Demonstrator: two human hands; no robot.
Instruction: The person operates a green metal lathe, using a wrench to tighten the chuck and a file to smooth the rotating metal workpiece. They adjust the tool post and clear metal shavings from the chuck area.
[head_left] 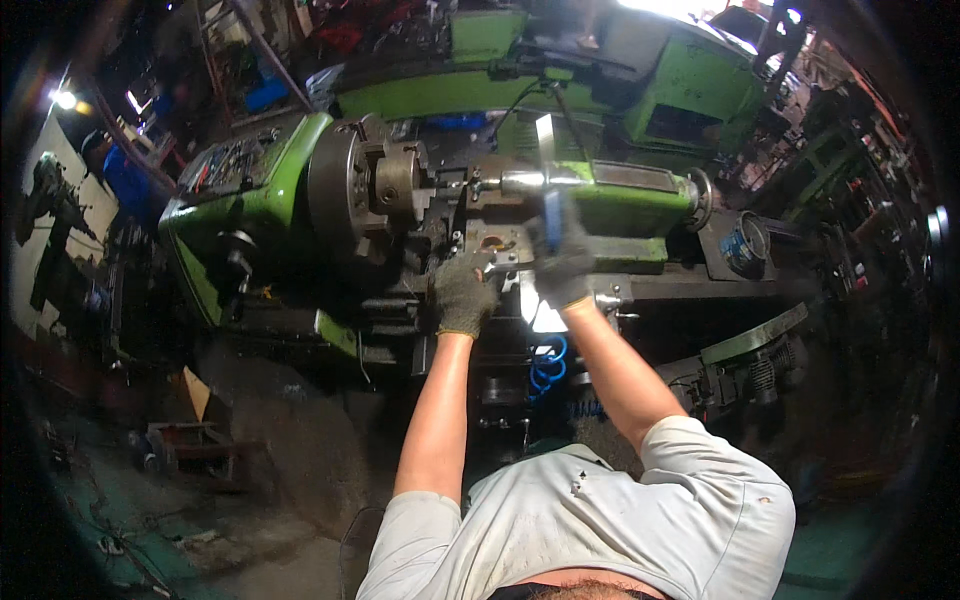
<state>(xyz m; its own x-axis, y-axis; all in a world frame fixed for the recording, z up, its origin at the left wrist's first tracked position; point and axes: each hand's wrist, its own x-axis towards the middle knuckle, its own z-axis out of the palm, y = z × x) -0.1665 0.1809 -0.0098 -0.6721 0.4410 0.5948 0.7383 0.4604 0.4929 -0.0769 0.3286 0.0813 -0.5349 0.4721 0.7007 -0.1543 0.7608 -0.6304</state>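
My left hand (465,295), in a dark knitted glove, is closed at the lathe's carriage, its fingers at one end of a short metal bar (510,267). My right hand (564,265), gloved too and smeared by motion, is at the other side of that bar. Out of its top rises a long flat tool, its lower part blue (553,218) and its upper part a bright strip (545,140); its exact kind is unclear. Above my left hand stands the lathe chuck (345,190), with a round metal workpiece (398,180) in its jaws. Right of it is the tailstock (625,200).
Small tools lie on the green headstock (240,165). A blue tin (745,245) stands right of the tailstock, near its handwheel (700,197). A coiled blue hose (548,368) hangs below the carriage. Another green machine (690,90) stands behind the lathe.
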